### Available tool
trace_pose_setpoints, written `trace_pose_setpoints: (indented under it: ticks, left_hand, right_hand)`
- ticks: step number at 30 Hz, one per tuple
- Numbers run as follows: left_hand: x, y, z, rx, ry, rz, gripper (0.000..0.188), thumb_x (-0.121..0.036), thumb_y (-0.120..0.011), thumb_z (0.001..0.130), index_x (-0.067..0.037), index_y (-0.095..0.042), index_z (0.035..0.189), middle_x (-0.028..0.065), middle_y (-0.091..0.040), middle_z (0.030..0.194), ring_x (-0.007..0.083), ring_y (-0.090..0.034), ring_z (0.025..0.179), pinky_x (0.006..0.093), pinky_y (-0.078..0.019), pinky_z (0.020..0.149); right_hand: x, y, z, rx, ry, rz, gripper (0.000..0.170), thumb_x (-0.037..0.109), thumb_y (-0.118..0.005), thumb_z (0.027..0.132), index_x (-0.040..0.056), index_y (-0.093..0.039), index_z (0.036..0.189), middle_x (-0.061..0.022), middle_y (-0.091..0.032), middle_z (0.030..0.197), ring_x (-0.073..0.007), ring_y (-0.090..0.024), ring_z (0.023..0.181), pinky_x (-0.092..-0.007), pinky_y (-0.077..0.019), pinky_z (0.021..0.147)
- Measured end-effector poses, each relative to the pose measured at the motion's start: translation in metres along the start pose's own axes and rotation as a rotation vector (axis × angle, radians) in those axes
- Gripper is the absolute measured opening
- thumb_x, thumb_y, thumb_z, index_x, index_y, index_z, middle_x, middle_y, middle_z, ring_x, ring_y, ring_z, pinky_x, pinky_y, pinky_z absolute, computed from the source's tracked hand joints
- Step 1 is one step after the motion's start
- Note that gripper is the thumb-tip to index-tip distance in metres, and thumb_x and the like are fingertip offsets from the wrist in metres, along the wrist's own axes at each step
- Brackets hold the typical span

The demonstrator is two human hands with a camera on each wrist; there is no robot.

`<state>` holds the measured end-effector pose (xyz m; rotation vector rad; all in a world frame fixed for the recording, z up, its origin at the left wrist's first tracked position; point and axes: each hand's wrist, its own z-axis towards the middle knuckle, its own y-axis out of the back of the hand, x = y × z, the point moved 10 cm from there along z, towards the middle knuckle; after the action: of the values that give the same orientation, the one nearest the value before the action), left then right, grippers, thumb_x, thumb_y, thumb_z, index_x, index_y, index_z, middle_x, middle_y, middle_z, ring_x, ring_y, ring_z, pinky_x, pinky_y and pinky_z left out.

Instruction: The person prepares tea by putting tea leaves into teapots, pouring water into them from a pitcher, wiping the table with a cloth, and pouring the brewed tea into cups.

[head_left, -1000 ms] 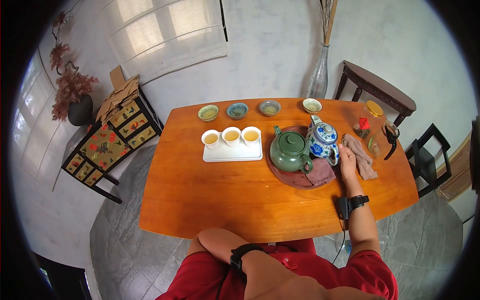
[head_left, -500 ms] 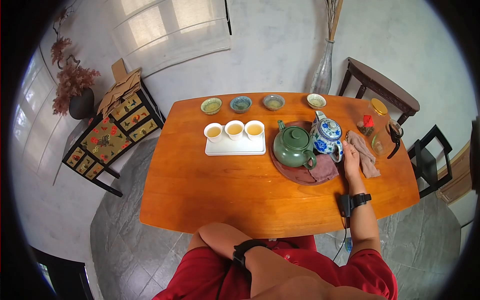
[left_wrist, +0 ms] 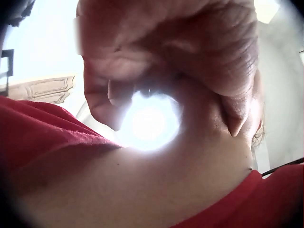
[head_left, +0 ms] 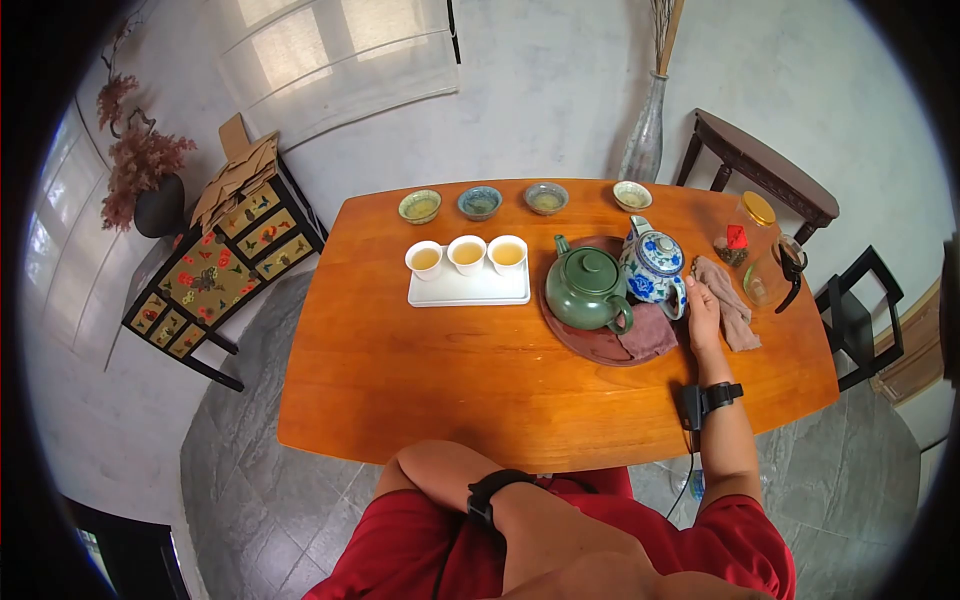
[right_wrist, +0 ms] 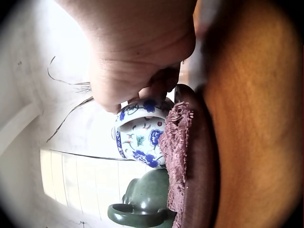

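A blue-and-white floral teapot (head_left: 653,265) stands on a round reddish-brown tray (head_left: 590,352) at the right of the table. Beside its handle is my right hand (head_left: 704,315), fingers loosely bent and fingertips right at the handle; in the right wrist view the handle's opening shows no finger through it. A green teapot (head_left: 585,285) shares the tray with a folded mauve cloth (head_left: 650,334). My left arm is bent up toward my body. Close up in the left wrist view, my left hand (left_wrist: 175,42) has loosely bent fingers against bare skin, holding nothing visible; strong glare hides part of it.
A white tray (head_left: 470,294) carries three white cups of tea. Several small bowls (head_left: 545,197) line the table's far edge. At right lie a brown cloth (head_left: 728,305), a gold-lidded jar (head_left: 757,210) and a glass pot (head_left: 765,285). A black chair (head_left: 855,320) stands beyond.
The camera view has shifted slightly, so the table sits a little higher in the frame. Hands and tea things otherwise keep their places.
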<state>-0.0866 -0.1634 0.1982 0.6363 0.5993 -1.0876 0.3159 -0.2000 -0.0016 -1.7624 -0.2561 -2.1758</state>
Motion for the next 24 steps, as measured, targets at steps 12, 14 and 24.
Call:
trace_pose_setpoints:
  ticks: [12, 14, 24]
  left_hand:
    - [0.003, 0.001, 0.002, -0.002, 0.007, -0.027, 0.045, -0.039, -0.071, 0.083, 0.003, -0.063, 0.100, 0.0125, -0.062, 0.091, 0.0243, -0.058, 0.084, 0.0353, -0.0465, 0.068]
    - [0.004, 0.003, 0.004, -0.001, 0.008, -0.031, 0.045, -0.039, -0.071, 0.083, 0.003, -0.063, 0.100, 0.0125, -0.062, 0.091, 0.0242, -0.058, 0.084, 0.0353, -0.0465, 0.068]
    - [0.005, 0.001, 0.005, 0.007, 0.013, -0.053, 0.044, -0.038, -0.070, 0.084, 0.002, -0.062, 0.099, 0.0123, -0.062, 0.091, 0.0239, -0.058, 0.083, 0.0352, -0.0463, 0.068]
  right_hand:
    - [-0.002, 0.004, 0.004, -0.033, 0.020, 0.003, 0.033, 0.030, -0.058, 0.099, 0.0072, -0.064, 0.076, 0.0084, -0.052, 0.069, -0.0026, -0.039, 0.062, -0.0203, -0.0313, 0.057]
    - [0.000, 0.004, 0.003, -0.031, 0.028, -0.001, 0.033, 0.030, -0.058, 0.099, 0.0071, -0.064, 0.076, 0.0084, -0.052, 0.069, -0.0025, -0.039, 0.062, -0.0203, -0.0315, 0.057]
    - [0.001, 0.005, 0.004, -0.033, 0.030, -0.002, 0.033, 0.029, -0.058, 0.099, 0.0069, -0.065, 0.077, 0.0086, -0.054, 0.070, -0.0021, -0.040, 0.063, -0.0200, -0.0317, 0.058]
